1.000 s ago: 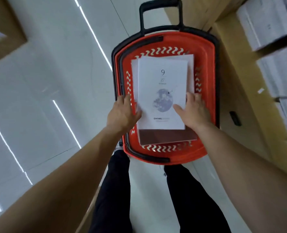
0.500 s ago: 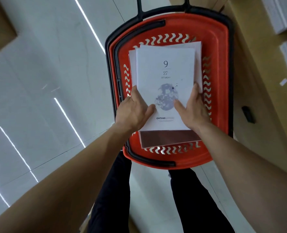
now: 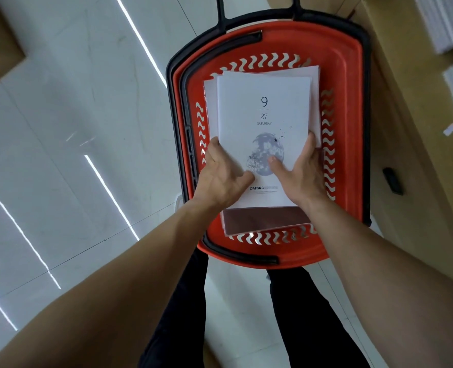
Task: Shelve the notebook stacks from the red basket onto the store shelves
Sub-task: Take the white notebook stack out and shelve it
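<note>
A red basket (image 3: 349,107) with a black rim and handle stands on the floor below me. Inside lies a stack of white notebooks (image 3: 263,112); the top cover reads "9 27 SATURDAY" over a moon drawing. A dark brown cover (image 3: 265,220) sticks out at the stack's near edge. My left hand (image 3: 221,176) grips the stack's left side, thumb on the cover. My right hand (image 3: 301,175) grips the right side, thumb on the moon drawing, fingers along the edge.
Wooden store shelves (image 3: 411,107) run along the right, with white notebook stacks (image 3: 443,22) on them. A small black object (image 3: 392,180) lies on the lower wooden board. Glossy white floor tiles (image 3: 73,128) spread to the left. My dark trouser legs stand below the basket.
Both hands have slid from the stack's near corners further up its sides and closed on it. The view has moved closer to the basket.
</note>
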`<state>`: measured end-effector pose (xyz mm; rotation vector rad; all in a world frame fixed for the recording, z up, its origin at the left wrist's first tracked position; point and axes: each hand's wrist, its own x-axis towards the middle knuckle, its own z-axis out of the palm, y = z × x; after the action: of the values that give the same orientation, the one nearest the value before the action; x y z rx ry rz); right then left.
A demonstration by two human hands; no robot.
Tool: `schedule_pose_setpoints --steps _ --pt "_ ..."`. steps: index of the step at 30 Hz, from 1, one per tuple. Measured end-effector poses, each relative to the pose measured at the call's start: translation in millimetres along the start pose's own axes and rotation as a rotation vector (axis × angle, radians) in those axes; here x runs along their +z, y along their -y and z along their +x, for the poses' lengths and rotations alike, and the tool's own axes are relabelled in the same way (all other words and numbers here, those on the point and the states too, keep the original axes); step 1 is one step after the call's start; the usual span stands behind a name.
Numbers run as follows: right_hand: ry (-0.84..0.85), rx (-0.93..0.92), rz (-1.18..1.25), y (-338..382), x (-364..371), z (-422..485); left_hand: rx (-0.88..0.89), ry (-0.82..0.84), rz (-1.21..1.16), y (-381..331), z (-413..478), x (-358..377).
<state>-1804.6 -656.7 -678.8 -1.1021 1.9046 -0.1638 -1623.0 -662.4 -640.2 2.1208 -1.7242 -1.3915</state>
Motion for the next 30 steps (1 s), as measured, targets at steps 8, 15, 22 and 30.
schedule_pose_setpoints --steps 8,15,22,30 --pt "0.022 0.036 0.081 -0.6 -2.0 -4.4 -0.002 -0.105 -0.192 -2.7 -0.8 2.4" --pt "0.016 0.025 0.106 0.2 -2.3 -1.0 0.039 -0.083 -0.334 -6.6 12.9 -5.7" --pt "-0.002 0.027 0.189 -0.3 -1.6 -1.5 -0.003 -0.091 -0.367 -4.7 19.7 -4.5" --pt "0.082 0.06 0.304 49.5 5.0 -33.6 0.196 -0.081 -0.37 -15.9 -9.3 -73.1"
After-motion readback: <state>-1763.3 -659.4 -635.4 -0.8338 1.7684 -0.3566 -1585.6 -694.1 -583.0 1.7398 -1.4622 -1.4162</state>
